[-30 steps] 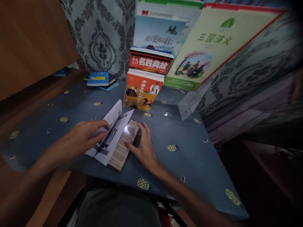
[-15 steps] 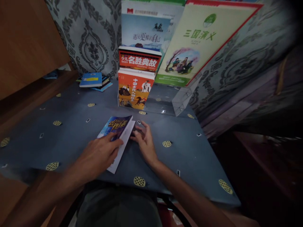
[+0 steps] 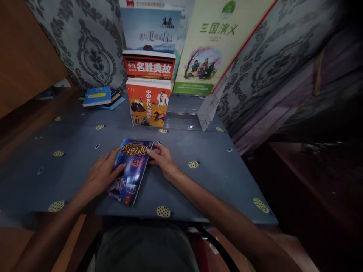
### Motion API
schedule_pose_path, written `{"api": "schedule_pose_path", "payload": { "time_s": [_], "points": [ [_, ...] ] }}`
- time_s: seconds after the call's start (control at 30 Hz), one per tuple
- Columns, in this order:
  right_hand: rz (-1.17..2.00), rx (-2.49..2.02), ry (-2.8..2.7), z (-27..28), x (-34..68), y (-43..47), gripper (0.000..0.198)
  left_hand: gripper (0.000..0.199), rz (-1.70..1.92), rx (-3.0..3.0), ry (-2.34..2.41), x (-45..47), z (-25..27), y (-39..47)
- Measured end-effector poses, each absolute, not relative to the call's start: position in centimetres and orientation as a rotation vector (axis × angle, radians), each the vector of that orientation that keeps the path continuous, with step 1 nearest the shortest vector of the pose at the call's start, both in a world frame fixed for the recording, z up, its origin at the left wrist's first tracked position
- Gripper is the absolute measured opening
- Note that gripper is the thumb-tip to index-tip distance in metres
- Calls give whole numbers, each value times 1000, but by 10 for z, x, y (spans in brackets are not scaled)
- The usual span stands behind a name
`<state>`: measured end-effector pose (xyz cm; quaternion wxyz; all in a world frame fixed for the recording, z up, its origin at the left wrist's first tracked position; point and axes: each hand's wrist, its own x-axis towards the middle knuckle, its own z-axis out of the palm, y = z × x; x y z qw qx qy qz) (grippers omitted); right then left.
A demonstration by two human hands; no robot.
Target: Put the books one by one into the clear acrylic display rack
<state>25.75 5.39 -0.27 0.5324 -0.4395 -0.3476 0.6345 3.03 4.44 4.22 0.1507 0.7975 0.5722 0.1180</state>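
A closed blue-purple paperback book (image 3: 133, 170) with a gold title lies on the table in front of me, slightly tilted. My left hand (image 3: 103, 170) holds its left side, fingers along the edge and thumb across the cover. At the top right corner, my right hand (image 3: 161, 156) grips the book between the thumb on the cover and fingers that are partly hidden at its edge. Beyond the hands, an orange book (image 3: 149, 104) and a red book (image 3: 149, 68) stand in a clear acrylic rack (image 3: 208, 113).
Taller books stand behind, a blue one (image 3: 151, 28) and a pale green one (image 3: 207, 49). Several books lie stacked (image 3: 98, 96) at the back left. The table (image 3: 215, 185) has a grey-blue cloth with pineapple prints. A wooden cabinet (image 3: 25, 56) stands left; patterned curtains hang behind.
The book's raised cover has come down and the book is now shut. My left hand has shifted to its left edge, and my right hand has taken its top right corner.
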Motion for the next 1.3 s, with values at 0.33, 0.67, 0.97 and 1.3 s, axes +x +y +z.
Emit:
{"api": "schedule_pose_path", "payload": {
  "time_s": [0.33,0.67,0.97,1.3],
  "points": [
    [1469,-895,-1076,9,260,81,41,73,931,1498,1485,26,42,60],
    [1426,-804,-1059,30,262,78,47,48,951,833,1078,53,47,66],
    [1504,-821,-1002,7,253,74,48,50,1099,743,1072,59,44,62],
    [1541,-774,-1014,15,258,65,45,32,1163,634,1035,63,39,63]
  ]
}}
